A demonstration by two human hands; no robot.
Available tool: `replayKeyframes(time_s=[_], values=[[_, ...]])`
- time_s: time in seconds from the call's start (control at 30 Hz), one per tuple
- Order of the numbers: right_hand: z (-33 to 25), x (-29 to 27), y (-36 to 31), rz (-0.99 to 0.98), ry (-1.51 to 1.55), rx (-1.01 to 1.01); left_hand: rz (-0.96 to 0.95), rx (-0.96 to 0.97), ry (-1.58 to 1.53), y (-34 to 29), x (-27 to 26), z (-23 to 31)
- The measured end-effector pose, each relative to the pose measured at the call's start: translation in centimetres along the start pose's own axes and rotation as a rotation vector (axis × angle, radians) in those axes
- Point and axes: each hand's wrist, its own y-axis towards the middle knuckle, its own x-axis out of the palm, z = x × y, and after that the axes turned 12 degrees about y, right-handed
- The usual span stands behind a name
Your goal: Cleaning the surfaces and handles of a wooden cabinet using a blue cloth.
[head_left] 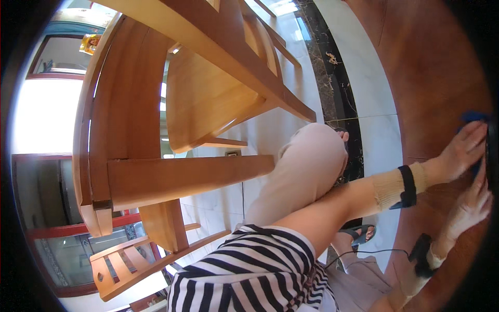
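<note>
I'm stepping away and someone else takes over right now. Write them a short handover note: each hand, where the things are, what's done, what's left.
Left hand: flat on a blue cloth, pressing it onto the reddish-brown wooden table at the far right edge of view.
Right hand: just below the left, fingers reaching toward the same cloth; whether it grips it cannot be told.
Both wrists wear black bands over knit cuffs.
Wooden chairs stand to the left on the pale tiled floor.
Done: cloth is on the table, under the hand.
Left: how much surface is wiped cannot be told.
</note>
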Motion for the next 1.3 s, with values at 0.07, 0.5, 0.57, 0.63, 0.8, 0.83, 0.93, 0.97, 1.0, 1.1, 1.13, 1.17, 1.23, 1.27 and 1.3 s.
replayKeyframes(time_s=[0.07, 0.5, 0.57, 0.63, 0.8, 0.83, 0.93, 0.97, 1.0, 1.1, 1.13, 1.17, 1.23, 1.27, 1.3], values=[[-0.6, 2.1, -0.3, -0.053, 0.034, -0.015, -0.124, -0.031, 0.013, -2.3, -1.1, -1.4], [-8.0, 8.3, -3.2, -0.560, 0.732, 0.212, -0.476, -0.757, 0.139, -10.6, -10.5, -2.1], [-4.5, 8.8, -3.4, -0.574, 1.009, 0.328, -0.387, -0.821, 0.108, -8.7, -9.9, -0.4], [-5.5, 6.5, -1.5, -0.601, 1.350, 0.406, -0.305, -0.752, 0.114, -7.4, -11.9, 0.5], [-6.9, 0.2, 1.3, -0.745, 1.861, 0.538, -0.272, -0.625, 0.184, -2.7, -16.2, 4.1], [-7.4, -0.3, 1.7, -0.741, 1.857, 0.490, -0.309, -0.599, 0.214, -1.9, -16.9, 5.1], [-9.1, -2.6, 3.4, -0.660, 1.626, 0.591, -0.321, -0.567, 0.270, -0.5, -18.7, 7.0], [-8.8, -1.3, 2.8, -0.646, 1.661, 0.573, -0.339, -0.584, 0.268, -0.1, -19.6, 7.6], [-9.4, -2.2, 2.7, -0.594, 1.686, 0.594, -0.361, -0.600, 0.263, 0.3, -20.5, 8.2], [-9.4, -3.2, 2.0, -0.492, 1.730, 0.607, -0.411, -0.615, 0.176, 1.5, -22.3, 9.9], [-9.4, -3.6, 2.3, -0.469, 1.763, 0.625, -0.395, -0.635, 0.121, 1.9, -23.2, 10.4], [-9.5, -3.9, 2.5, -0.455, 1.758, 0.610, -0.385, -0.618, 0.118, 2.5, -24.1, 10.7], [-10.6, -6.3, 3.1, -0.430, 1.897, 0.797, -0.331, -0.658, 0.200, 3.6, -25.8, 11.2], [-11.4, -7.7, 3.7, -0.411, 1.914, 0.790, -0.284, -0.613, 0.277, 3.8, -26.5, 11.2], [-13.5, -10.7, 4.5, -0.410, 1.916, 0.781, -0.278, -0.610, 0.280, 4.2, -27.5, 11.3]])
